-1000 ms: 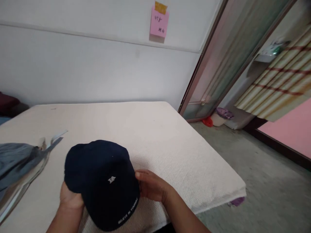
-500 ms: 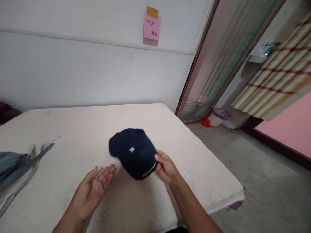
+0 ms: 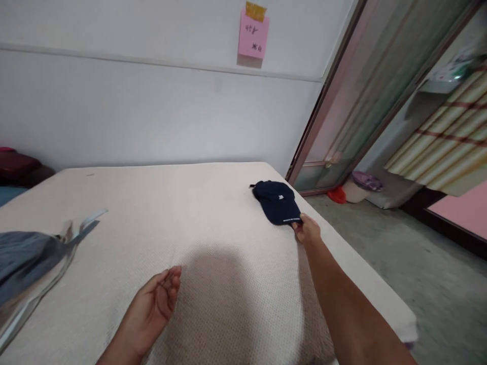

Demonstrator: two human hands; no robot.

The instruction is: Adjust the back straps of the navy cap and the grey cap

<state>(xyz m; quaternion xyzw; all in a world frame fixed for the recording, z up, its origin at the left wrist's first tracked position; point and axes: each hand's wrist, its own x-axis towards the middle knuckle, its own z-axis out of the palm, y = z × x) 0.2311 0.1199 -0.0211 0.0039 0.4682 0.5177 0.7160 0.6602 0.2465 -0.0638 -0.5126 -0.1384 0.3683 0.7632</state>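
A navy baseball cap (image 3: 277, 203) with a small white emblem and white lettering along its brim is near the far right edge of the cream-covered surface (image 3: 190, 213). My right hand (image 3: 307, 229) pinches the front edge of the brim, thumb on top and fingers beneath. Palm up and fingers loosely curled, my left hand (image 3: 157, 300) is held over the near middle of the surface with nothing in it. It is well apart from the cap.
At the left lies a grey-blue cloth item with pale straps (image 3: 34, 261). A dark red object (image 3: 17, 166) is beyond the left corner. A pink note (image 3: 253, 34) hangs on the white wall. Right of the surface are the concrete floor (image 3: 384, 243), a bin (image 3: 357, 188) and a curtain (image 3: 441, 129).
My right hand has carried the cap from the middle to the far right of the surface. The left hand stays low, its fingers more curled. The view has shifted slightly left.
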